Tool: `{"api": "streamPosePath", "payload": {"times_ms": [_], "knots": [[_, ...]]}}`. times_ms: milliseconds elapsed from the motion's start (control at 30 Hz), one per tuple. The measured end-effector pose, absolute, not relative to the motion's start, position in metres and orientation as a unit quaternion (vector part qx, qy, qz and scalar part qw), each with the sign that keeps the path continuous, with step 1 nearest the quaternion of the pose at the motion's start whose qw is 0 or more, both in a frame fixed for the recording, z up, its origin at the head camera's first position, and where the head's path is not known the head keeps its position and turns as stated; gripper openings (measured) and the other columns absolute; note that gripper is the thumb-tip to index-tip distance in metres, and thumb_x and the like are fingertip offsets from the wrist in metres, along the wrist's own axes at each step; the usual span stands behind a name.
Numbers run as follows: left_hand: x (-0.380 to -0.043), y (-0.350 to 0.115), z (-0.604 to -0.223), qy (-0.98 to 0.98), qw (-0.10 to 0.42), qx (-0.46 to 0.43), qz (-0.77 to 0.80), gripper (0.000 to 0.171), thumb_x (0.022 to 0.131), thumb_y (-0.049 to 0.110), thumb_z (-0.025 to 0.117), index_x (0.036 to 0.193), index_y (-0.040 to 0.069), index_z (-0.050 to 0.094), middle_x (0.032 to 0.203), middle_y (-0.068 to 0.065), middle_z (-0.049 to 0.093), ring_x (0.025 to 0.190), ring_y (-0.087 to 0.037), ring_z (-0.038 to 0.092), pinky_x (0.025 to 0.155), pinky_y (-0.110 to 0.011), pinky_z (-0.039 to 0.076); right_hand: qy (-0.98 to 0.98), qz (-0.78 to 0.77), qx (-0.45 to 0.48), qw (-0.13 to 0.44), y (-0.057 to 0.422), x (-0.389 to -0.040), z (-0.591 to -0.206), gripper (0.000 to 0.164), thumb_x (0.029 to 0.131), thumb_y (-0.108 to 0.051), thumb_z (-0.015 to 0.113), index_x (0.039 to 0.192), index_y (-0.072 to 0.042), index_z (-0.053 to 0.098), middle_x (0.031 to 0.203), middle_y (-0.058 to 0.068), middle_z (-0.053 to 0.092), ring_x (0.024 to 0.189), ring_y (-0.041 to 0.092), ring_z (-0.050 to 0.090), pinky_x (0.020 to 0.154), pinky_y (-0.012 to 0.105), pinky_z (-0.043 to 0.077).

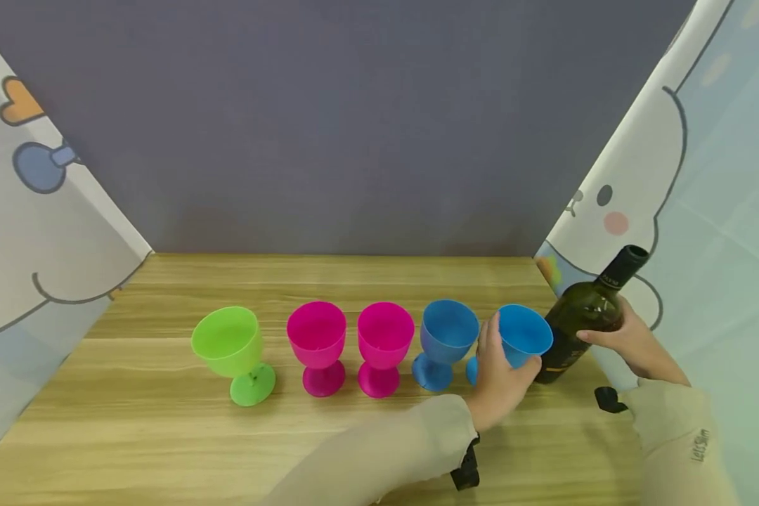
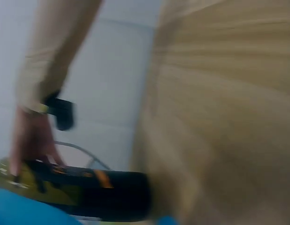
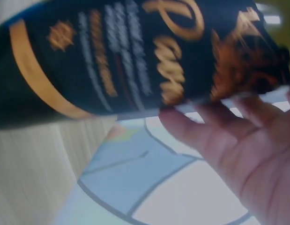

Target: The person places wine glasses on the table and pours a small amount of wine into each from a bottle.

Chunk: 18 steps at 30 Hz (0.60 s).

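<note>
In my right hand is the dark green bottle, its neck rising above my grip, thumb across the near side and fingers round the far side, just below the shoulder. My left hand grips a blue goblet by the bowl, fingers to the left and thumb to the right, so the goblet sits just beside the bottle, between my hands. I can't tell whether the bottle's base meets the tabletop or whether there is anything inside. I judge it to be glass: stiff, smooth, likely the heavier piece, slippery if damp and breakable if knocked, so the full body under the shoulder is the sure place to hold. The goblet looks like thin plastic, light and a little springy; I'd take it low on the bowl or at the stem without squeezing the rim. Just left of my left hand stands a second blue goblet, then two pink goblets and, farthest off, a green goblet.
</note>
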<state>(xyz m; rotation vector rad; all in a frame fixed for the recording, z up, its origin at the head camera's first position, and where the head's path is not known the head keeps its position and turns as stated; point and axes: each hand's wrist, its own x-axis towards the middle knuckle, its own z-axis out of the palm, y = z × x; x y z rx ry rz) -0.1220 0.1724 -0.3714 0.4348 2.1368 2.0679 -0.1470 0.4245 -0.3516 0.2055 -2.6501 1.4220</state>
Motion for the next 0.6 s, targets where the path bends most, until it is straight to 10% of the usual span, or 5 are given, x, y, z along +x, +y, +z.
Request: {"api": "streamPosePath", "payload": {"times_ms": [200, 600], "knots": [[-0.135, 0.173, -0.389, 0.687, 0.076, 0.126, 0.712, 0.083, 0.086, 0.024, 0.069, 0.152, 0.013, 0.020, 0.154, -0.006, 0.025, 0.138, -0.032, 0.031, 0.104, -0.052, 0.035, -0.880, 0.459, 0.120, 0.019, 0.435, -0.154, -0.344, 0.083, 0.086, 0.006, 0.062, 0.148, 0.008, 0.006, 0.111, -0.025, 0.049, 0.095, -0.007, 0.055, 0.073, 0.014, 0.048], [-0.138, 0.180, -0.383, 0.714, 0.088, 0.100, 0.687, 0.083, 0.082, 0.025, 0.076, 0.150, 0.023, 0.028, 0.151, -0.001, 0.031, 0.135, -0.030, 0.035, 0.101, -0.050, 0.039, -0.878, 0.449, 0.163, -0.037, 0.450, -0.156, -0.356, 0.059, 0.086, 0.002, 0.063, 0.122, -0.039, 0.041, 0.114, -0.028, 0.050, 0.100, -0.008, 0.051, 0.076, 0.015, 0.045]]}}
